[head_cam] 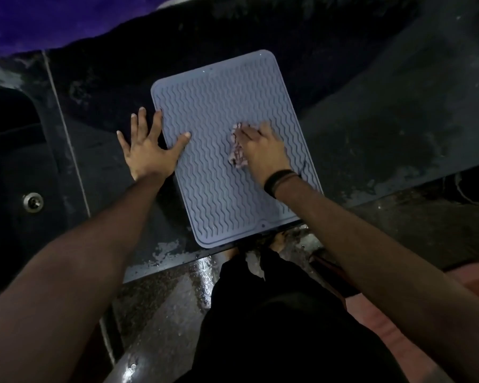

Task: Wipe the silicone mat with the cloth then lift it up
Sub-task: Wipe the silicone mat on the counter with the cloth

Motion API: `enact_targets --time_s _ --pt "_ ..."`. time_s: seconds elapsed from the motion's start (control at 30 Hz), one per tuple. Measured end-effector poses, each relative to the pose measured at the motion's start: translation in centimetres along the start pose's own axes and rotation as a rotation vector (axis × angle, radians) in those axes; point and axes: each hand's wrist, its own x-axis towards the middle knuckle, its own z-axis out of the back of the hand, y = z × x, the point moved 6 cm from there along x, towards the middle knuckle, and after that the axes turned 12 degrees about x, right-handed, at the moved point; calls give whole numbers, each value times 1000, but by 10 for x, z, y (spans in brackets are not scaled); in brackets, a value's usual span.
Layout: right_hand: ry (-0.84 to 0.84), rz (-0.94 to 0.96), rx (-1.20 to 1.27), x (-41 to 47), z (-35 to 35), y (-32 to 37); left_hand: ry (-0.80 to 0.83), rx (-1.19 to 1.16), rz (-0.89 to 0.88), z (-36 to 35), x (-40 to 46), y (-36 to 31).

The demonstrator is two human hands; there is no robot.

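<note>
A grey-blue silicone mat [219, 111] with wavy ridges lies flat on a dark countertop, its near edge reaching the counter's front edge. My left hand [150, 150] is spread flat at the mat's left edge, thumb and index fingertip on the mat, the other fingers on the counter. My right hand [260, 150] presses a small crumpled pinkish cloth [237, 153] onto the mat's middle right. The cloth shows along the left of that hand; the rest is hidden beneath it. A black band circles my right wrist.
The dark countertop [385, 128] is wet and streaked, with a sink basin [17, 167] and its drain [33, 201] at the left. Below the counter edge I see a wet floor [166, 305] and my dark clothing.
</note>
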Motion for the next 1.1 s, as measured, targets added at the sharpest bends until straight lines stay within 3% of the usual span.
enact_targets --time_s 0.1,0.27,0.57,0.7,0.93,1.03,1.1 --pt "18 35 15 -43 -3 -5 2 2 1 0 0 0" --pt "209 26 18 -75 5 -5 -14 -5 4 -1 2 0" --pt "-123 64 163 74 64 7 -65 -53 5 -4 2 4" --pt "8 52 88 108 38 9 -65 -35 22 -6 3 5" --pt "85 146 26 46 19 14 -69 -25 27 -6 4 5" --pt "62 139 90 58 33 13 -53 -24 30 -6 5 5" --pt "-39 145 137 84 47 23 -47 -22 30 -7 5 6"
